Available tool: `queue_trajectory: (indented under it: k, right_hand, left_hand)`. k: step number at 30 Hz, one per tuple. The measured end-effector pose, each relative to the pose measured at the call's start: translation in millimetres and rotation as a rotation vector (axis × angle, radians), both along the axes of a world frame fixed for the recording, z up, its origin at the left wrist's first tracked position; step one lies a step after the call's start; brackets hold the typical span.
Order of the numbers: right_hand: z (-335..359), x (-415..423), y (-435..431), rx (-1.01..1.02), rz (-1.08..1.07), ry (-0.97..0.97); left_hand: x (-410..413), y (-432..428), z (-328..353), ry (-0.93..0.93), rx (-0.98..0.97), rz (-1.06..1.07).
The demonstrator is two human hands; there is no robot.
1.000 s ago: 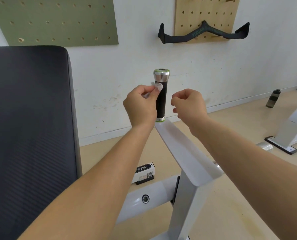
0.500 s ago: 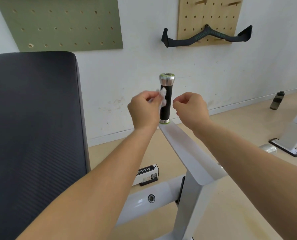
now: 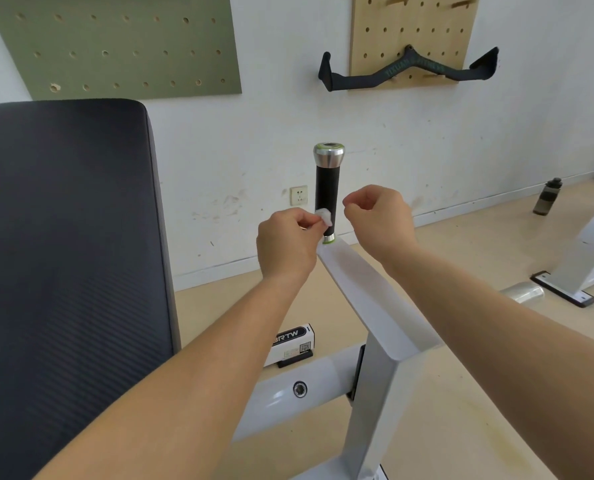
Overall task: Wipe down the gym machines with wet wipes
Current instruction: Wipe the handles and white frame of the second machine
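A black upright handle grip (image 3: 327, 188) with a silver cap stands at the far end of the machine's white arm (image 3: 375, 299). My left hand (image 3: 288, 244) pinches a small white wet wipe (image 3: 325, 217) and holds it against the lower left side of the grip. My right hand (image 3: 380, 218) hovers just right of the grip with fingers curled, touching nothing that I can see. The machine's dark padded backrest (image 3: 63, 271) fills the left of the view.
A white wall with a socket (image 3: 298, 195) lies behind the handle. A black pull bar (image 3: 406, 72) hangs on a wooden pegboard. On the floor stand a dark bottle (image 3: 546, 196) and another machine's white base (image 3: 579, 271) at the right.
My left hand has slid the wipe down the grip from near the silver cap to its lower part. My right hand stayed beside the grip.
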State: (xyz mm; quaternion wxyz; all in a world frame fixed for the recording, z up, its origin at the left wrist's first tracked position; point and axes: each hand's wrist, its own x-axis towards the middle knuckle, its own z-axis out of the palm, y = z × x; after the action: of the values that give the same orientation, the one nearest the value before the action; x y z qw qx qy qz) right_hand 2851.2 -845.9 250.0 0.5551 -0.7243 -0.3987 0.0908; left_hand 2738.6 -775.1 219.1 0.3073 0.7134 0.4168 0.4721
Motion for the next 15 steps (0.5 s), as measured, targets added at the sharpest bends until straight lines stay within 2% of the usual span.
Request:
queue_trajectory:
  k: [8,11,15]
  right_hand:
    - [4.2,-14.7,-16.3,0.121,0.218,0.150]
    - [8.6,-14.8,-23.3,0.131,0.312,0.270]
    - [15.5,-4.4,-16.3,0.127,0.256,0.336]
  left_hand:
    - [-8.8,-25.1,16.4,-0.289,-0.105,-0.104]
    - [-6.2,-25.3,21.5,-0.321,-0.153,-0.144]
    - [-8.7,-18.2,23.0,-0.275,-0.182,-0.248]
